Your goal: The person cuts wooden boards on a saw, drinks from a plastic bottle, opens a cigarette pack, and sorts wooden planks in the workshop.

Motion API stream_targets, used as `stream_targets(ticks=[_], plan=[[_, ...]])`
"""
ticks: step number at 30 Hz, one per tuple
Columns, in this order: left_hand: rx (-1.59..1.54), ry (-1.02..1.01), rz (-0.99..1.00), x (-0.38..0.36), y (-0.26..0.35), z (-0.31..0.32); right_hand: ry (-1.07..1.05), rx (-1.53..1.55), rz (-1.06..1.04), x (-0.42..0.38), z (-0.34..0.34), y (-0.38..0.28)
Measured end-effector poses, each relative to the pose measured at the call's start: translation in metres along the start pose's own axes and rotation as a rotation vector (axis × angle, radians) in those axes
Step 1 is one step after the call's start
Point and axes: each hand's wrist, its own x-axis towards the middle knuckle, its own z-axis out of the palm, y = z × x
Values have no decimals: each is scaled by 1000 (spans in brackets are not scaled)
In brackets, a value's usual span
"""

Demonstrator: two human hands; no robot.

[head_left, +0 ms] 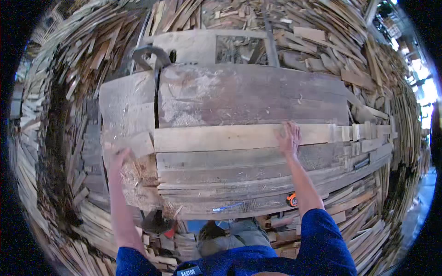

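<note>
A long pale board (221, 138) lies flat across the worn wooden bench (258, 99), its left end at a dark slot. My right hand (289, 139) rests on the board right of its middle, fingers stretched out and apart. Over the bench's left section, beside a heap of wood shavings (138, 175), is my left hand (119, 154). It is smeared, so its fingers and anything in them cannot be made out.
An orange tape measure (291, 199) and a blue pen (228, 207) lie near the bench's front edge. A dark curved metal piece (152, 56) stands at the back left. Stacked wood pieces (345, 202) surround the bench. Small wooden blocks (355, 132) sit past the board's right end.
</note>
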Motion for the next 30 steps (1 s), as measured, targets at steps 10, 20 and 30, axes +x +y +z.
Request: stream_targets(ticks=[10, 20, 30], plan=[[560, -815, 81, -142, 217, -14, 181, -14, -120, -16, -30, 3], [-340, -47, 839, -150, 607, 130, 161, 68, -92, -8, -39, 4], [-234, -1147, 1397, -291, 548, 66, 182, 64, -100, -16, -47, 3]])
